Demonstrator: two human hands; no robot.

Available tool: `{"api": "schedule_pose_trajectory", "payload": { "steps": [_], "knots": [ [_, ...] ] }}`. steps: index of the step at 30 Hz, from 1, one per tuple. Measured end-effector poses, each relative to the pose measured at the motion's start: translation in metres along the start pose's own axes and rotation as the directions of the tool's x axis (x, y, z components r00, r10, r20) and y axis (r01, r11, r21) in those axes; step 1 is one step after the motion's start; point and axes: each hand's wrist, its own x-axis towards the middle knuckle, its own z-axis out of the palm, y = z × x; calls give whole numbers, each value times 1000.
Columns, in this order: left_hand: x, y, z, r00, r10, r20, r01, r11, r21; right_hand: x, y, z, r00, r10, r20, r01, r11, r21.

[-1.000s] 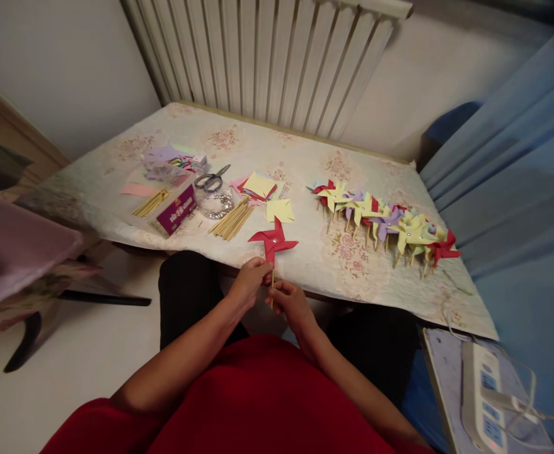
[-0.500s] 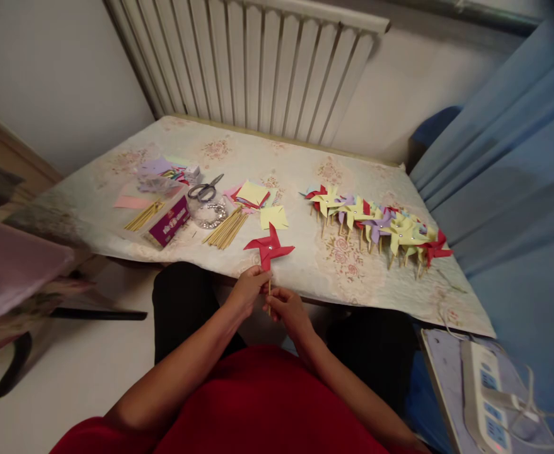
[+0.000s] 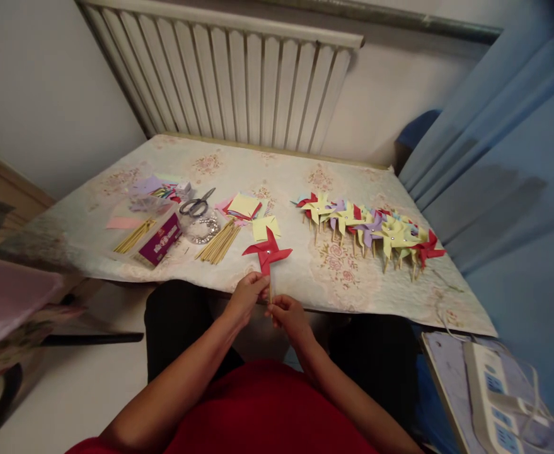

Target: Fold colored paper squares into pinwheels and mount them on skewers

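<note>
In the head view, both hands meet just off the near edge of the worktop [image 3: 390,189], each pinching the thin wooden stick of a red pinwheel [image 3: 267,252]. The left hand [image 3: 247,295] has its grip clenched on the stick high up, right under the paper blades, so the red head stands directly above its fingertips and leans over the worktop's edge. The right hand [image 3: 288,314] has its grip closed on the same stick lower down, just beside and slightly below the left grip, the two hands nearly touching. The stick runs roughly upright between them, with the pinwheel's small shiny centre pin facing the camera. Just beyond the pinwheel, farther from the grips, lies a yellow paper square [image 3: 265,227], and beyond that a small stack of coloured paper squares [image 3: 243,205]. Up and to the left of the left grip lies a bundle of wooden sticks [image 3: 219,241], then a coil of shiny pins or beads [image 3: 203,230], scissors [image 3: 195,204] and a purple box [image 3: 161,238] with more sticks beside it. Up and to the right of the right grip, well apart from it, a row of finished pinwheels [image 3: 374,227] in yellow, purple and red lies across the worktop. Far to the right and below the grips, off the worktop, sits a white power strip [image 3: 489,394].
</note>
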Motion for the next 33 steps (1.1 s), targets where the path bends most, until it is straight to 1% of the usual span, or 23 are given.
{"api": "schedule_pose_trajectory", "payload": {
  "steps": [2, 4, 5, 6, 7, 8, 9, 10, 12, 13, 15, 16, 17, 18, 20, 25, 29, 33],
  "knots": [
    [4, -2, -1, 1000, 4, 2, -4, 999, 35, 3, 0, -5, 1000, -16, -23, 16, 1000, 12],
    [11, -5, -5, 1000, 24, -19, -21, 993, 116, 7, 1, -10, 999, -33, -40, 34, 999, 21],
    [16, -6, -8, 998, 47, -29, -41, 982, 183, 9, 1, -12, 998, -39, -49, 40, 999, 25],
    [23, -7, -12, 994, 99, -55, -80, 957, 277, 11, 1, -15, 997, -44, -59, 46, 999, 26],
    [30, -8, -16, 982, 173, -81, -126, 905, 405, 13, 2, -17, 996, -51, -68, 52, 998, 25],
    [38, -9, -21, 971, 225, -84, -144, 825, 546, 15, 1, -20, 995, -58, -78, 60, 998, 24],
    [46, -9, -26, 955, 284, -88, -153, 722, 675, 16, 1, -23, 994, -66, -88, 68, 997, 22],
    [54, -10, -31, 934, 349, -72, -166, 605, 779, 18, 0, -26, 992, -75, -100, 77, 997, 18],
    [69, -10, -40, 891, 453, 10, -185, 344, 921, 22, -2, -32, 988, -93, -121, 95, 995, 7],
    [76, -10, -44, 871, 489, 53, -181, 218, 959, 24, -4, -35, 986, -99, -133, 100, 995, 3],
    [85, -12, -50, 842, 524, 126, -157, 15, 987, 27, -7, -42, 982, -101, -162, 102, 995, 0],
    [88, -13, -51, 831, 534, 156, -146, -60, 987, 29, -9, -45, 979, -96, -178, 98, 995, 3],
    [90, -14, -52, 821, 545, 169, -128, -112, 985, 31, -10, -49, 977, -91, -195, 94, 996, 6],
    [92, -15, -53, 814, 553, 176, -113, -146, 983, 32, -11, -52, 974, -87, -210, 91, 996, 7],
    [92, -17, -54, 805, 564, 183, -100, -176, 979, 36, -13, -57, 968, -87, -234, 90, 996, 0],
    [93, -18, -55, 792, 576, 205, -117, -186, 976, 46, -16, -66, 957, -85, -278, 76, 996, -46],
    [94, -18, -57, 790, 577, 208, -109, -201, 973, 54, -19, -67, 948, -107, -300, 81, 992, -97],
    [96, -19, -59, 781, 586, 214, -119, -197, 973, 57, -20, -68, 948, -105, -301, 71, 990, -121]
  ]
}}
